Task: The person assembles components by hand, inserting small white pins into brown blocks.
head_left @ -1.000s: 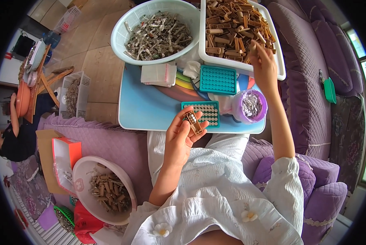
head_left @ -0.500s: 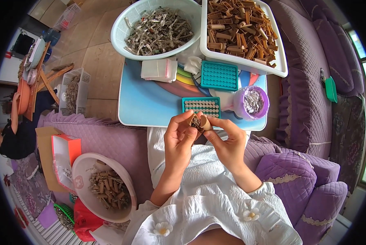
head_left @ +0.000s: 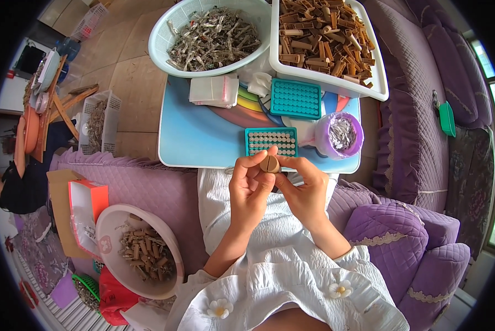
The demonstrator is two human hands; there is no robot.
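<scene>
Brimming white tray of brown tubes

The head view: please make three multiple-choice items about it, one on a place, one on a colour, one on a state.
1. Where is the small brown piece?
A. in the white tray
B. between the fingertips of both hands
C. on the floor

2. What colour is the cup with the shiny bits inside?
A. purple
B. orange
C. black

3. What is the state of the teal grid tray near the hands?
A. empty
B. upside down
C. most of its holes filled

Answers:
1 B: the left hand and right hand pinch it together above the blue table.
2 A: its wall is purple.
3 C: pale round ends show in nearly all its rows.
</scene>
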